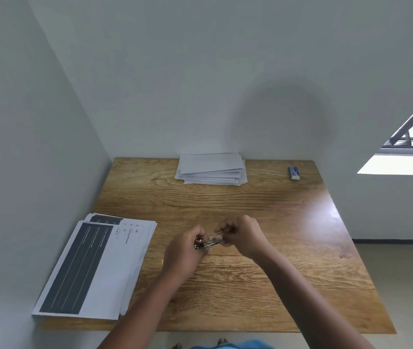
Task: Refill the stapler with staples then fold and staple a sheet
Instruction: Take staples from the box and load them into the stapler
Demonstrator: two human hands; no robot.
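Above the near middle of the table (225, 197), the left hand (188, 245) grips the opened stapler (206, 243) steady while the right hand (240, 234) pinches a staple strip (219, 232), apparently to load it.

A wooden table (263, 285) with visible grain and a few dark cracks fills the corner of the room. At about 12 o'clock on it, by the far edge, lies a fanned stack of white sheets (211, 168). At 2 o'clock sits a small blue and white eraser (294, 172). At 8 o'clock lies a stack of printed pages (94, 268) with dark panels, overhanging the left edge
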